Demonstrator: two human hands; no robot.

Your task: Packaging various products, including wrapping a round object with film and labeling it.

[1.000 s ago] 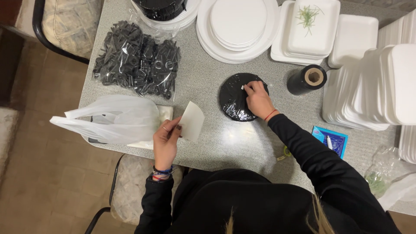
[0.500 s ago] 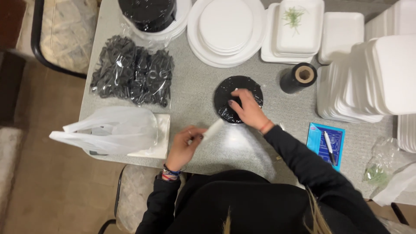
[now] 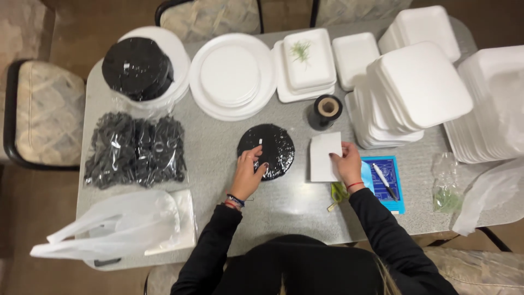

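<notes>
Hands on black disc and white sheet

Left hand (image 3: 248,173): fingers curled, tips pressing the near left edge of a black disc (image 3: 267,151) wrapped in shiny film; the disc lies flat at the middle of the surface (image 3: 218,142). Right hand (image 3: 347,163): thumb and fingers pinching the right edge of a white sheet (image 3: 324,157), which lies just right of the disc.

Surface: grey, speckled. Black tape roll (image 3: 326,111) stands behind the sheet. White plates (image 3: 232,76) and stacked foam trays (image 3: 417,93) along the far side. Bag of black pieces (image 3: 136,150) at left, white plastic bag (image 3: 117,226) near the left corner. Blue card with pen (image 3: 385,183) beside the right wrist.

Room: wooden floor, padded chairs (image 3: 41,112) around.
</notes>
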